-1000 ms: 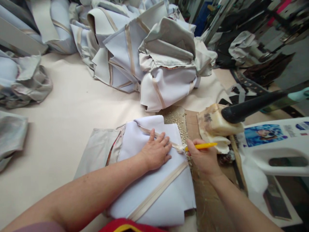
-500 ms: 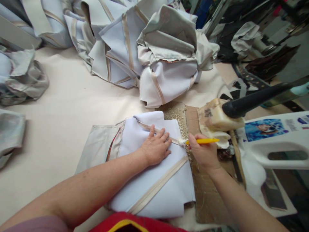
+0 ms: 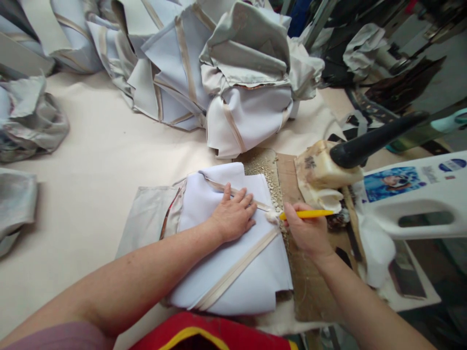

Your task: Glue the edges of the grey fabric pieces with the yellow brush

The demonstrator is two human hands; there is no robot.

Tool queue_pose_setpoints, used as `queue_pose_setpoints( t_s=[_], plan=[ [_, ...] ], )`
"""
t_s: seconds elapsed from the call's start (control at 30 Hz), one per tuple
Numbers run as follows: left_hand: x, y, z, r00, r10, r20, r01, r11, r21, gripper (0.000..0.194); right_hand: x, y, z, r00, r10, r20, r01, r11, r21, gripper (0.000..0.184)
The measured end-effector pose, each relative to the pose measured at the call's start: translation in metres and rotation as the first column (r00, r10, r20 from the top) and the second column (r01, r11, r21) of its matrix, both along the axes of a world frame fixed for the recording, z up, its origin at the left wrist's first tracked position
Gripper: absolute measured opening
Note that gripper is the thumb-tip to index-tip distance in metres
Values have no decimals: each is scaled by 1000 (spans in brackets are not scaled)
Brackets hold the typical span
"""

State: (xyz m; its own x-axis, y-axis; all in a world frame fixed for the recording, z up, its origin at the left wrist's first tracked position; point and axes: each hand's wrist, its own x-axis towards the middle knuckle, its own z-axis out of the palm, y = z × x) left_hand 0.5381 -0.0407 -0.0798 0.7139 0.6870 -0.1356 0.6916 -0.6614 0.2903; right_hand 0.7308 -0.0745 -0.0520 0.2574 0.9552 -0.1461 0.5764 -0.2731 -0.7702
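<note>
A white sewn fabric piece [image 3: 237, 277] with beige seam strips lies in front of me, its grey lining [image 3: 146, 214] spread out on the left. My left hand [image 3: 235, 214] rests flat on it, fingers spread, beside the upper strip. In my right hand [image 3: 308, 233] is a yellow-handled brush [image 3: 310, 214], pinched between thumb and fingers. The brush's whitish, glue-covered tip [image 3: 273, 215] touches the fabric's right edge, near the end of the upper strip. Under that edge lies a cardboard sheet [image 3: 310, 296] crusted with dried glue.
A glue-stained container [image 3: 315, 163] with a black handle-like part [image 3: 375, 141] stands at the right. Behind my right hand lies a white plastic jug [image 3: 438, 194] with a blue label. More sewn pieces [image 3: 251, 112] are heaped at the back, and grey cloth bundles [image 3: 36, 116] lie at the left.
The brush tip has shifted slightly left onto the fabric's edge, leaving more white glue visible there. My left hand stays flat in place. The whole view has shifted a little.
</note>
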Motion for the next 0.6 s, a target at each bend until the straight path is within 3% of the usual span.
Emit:
queue_pose_setpoints(
  t_s=[0.13, 0.2, 0.3, 0.37, 0.43, 0.5, 0.6],
  plan=[
    [2, 1, 0, 1000, -2, 5, 2, 1000, -11, 43, 5, -21, 9, 998, 45, 38, -40, 991, -127, 39],
    [5, -2, 8, 999, 31, -12, -32, 999, -40, 41, 4, -16, 9, 999, 17, 38, -14, 998, -63, 39],
    [12, -13, 32, 997, 70, -38, -75, 984, -160, 41, 1, -2, 2, 999, -35, 14, 33, 995, 97, 38],
    [15, -26, 49, 1000, -16, -13, 11, 955, -297, 40, 1, -1, 0, 999, -44, 3, 43, 992, 120, 37],
    [13, -39, 57, 992, -124, 23, 123, 909, -398, 38, 2, -13, 3, 1000, -21, 1, 21, 998, 62, 37],
    [10, -50, 56, 988, -153, 37, 154, 895, -419, 34, 2, -31, 8, 1000, -9, 2, 9, 1000, 6, 38],
    [4, -60, 43, 991, -118, 58, 131, 921, -366, 36, 4, -51, 11, 998, 55, -34, -56, 998, -19, 39]
  ],
)
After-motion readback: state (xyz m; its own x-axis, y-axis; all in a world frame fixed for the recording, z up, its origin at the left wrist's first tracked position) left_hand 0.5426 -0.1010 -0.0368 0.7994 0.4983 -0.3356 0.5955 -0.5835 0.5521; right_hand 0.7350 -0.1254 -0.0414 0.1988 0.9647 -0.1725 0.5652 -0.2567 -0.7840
